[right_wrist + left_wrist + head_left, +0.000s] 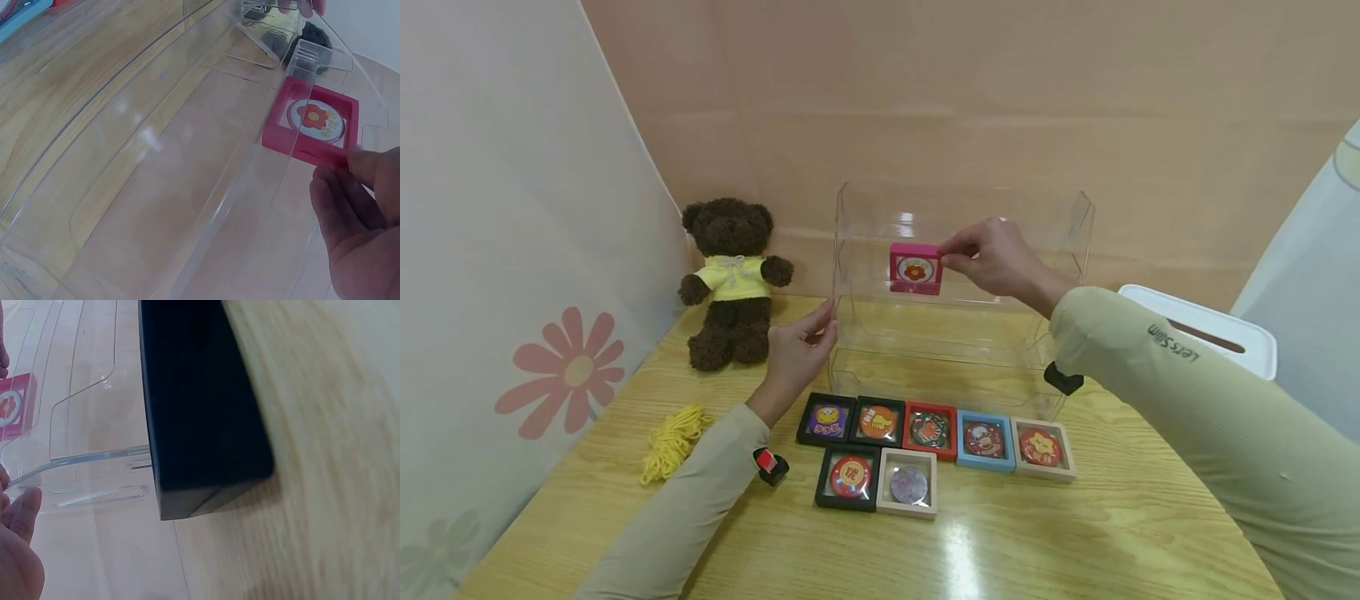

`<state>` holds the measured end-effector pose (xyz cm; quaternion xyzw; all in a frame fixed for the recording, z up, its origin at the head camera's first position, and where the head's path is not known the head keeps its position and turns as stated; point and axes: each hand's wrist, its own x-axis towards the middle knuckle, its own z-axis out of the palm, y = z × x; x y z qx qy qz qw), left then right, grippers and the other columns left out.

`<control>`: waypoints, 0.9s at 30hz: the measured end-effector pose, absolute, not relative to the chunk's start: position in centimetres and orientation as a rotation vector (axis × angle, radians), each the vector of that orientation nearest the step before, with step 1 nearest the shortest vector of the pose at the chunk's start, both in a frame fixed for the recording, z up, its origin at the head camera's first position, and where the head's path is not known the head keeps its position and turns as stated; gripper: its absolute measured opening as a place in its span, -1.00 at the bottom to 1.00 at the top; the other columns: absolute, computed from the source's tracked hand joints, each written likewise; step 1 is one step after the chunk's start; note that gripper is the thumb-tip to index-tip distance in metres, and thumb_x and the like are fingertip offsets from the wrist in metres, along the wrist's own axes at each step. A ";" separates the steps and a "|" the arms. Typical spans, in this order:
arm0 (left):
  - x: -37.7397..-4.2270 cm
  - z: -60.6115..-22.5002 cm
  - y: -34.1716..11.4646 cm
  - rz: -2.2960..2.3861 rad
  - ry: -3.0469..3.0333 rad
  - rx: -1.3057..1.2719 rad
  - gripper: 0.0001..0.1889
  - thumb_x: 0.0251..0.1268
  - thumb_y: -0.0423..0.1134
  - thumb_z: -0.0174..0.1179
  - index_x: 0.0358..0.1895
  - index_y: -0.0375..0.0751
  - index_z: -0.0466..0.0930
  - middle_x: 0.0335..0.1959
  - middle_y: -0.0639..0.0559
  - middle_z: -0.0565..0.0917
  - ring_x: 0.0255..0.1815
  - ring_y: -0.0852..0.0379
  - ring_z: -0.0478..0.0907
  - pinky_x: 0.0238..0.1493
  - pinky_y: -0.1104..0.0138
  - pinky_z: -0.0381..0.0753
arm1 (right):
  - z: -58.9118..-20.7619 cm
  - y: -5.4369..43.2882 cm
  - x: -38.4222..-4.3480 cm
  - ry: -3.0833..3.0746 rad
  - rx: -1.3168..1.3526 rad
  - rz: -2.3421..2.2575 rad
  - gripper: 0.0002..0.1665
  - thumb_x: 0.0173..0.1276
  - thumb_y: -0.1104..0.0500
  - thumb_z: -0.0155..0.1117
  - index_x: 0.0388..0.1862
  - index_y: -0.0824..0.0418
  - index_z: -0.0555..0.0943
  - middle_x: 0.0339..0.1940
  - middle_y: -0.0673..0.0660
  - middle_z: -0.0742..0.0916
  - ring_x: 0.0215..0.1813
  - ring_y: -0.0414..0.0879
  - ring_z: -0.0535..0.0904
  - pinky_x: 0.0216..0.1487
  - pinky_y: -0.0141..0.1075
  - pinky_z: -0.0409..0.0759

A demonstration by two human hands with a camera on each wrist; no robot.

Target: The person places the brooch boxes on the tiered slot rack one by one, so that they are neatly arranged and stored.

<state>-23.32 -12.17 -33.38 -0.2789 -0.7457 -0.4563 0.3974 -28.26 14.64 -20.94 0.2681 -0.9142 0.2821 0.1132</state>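
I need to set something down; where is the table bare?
Bare tabletop lies between the grey-disc frame and the right sleeve. A narrow strip separates the teddy bear from the yellow yarn. Crowded: just before the clear stand, where seven small frames lie in two rows.

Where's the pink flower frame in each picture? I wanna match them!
Head: pink frame, just above the middle, pinched by the right hand.
Left wrist: pink frame at the left edge, partly cut off.
Right wrist: pink frame, right of the middle.
Shared landmark: the clear rack shows in all three.
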 end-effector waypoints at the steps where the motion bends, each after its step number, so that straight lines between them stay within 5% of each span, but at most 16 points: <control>1: -23.3 -33.4 -12.2 -1.159 -1.888 -0.708 -0.67 0.05 -0.70 0.20 -0.05 -0.65 0.55 -0.23 -0.42 0.62 -0.32 -0.20 0.66 -0.48 0.17 0.68 | -20.9 14.5 -28.2 -2.685 0.779 0.837 -0.80 0.30 0.30 0.29 -0.15 0.37 0.72 -0.24 0.24 0.74 -0.29 0.02 0.65 -0.28 -0.16 0.61; 10: -23.2 -33.5 -12.1 -1.166 -1.892 -0.712 -0.67 0.05 -0.71 0.19 -0.05 -0.65 0.55 -0.23 -0.42 0.62 -0.33 -0.21 0.66 -0.48 0.18 0.68 | -21.0 13.3 -28.4 -2.717 0.716 0.834 -0.85 0.32 0.30 0.27 -0.19 0.34 0.71 -0.34 0.19 0.74 -0.37 -0.03 0.61 -0.38 -0.24 0.57; 27: -23.2 -33.6 -12.1 -1.180 -1.914 -0.702 -0.68 0.09 -0.68 0.19 -0.03 -0.62 0.55 -0.22 -0.40 0.62 -0.30 -0.16 0.67 -0.45 0.22 0.68 | -21.3 11.7 -28.3 -2.667 0.893 0.900 -0.81 0.25 0.35 0.31 -0.16 0.37 0.70 -0.25 0.21 0.75 -0.22 0.01 0.68 -0.15 -0.15 0.64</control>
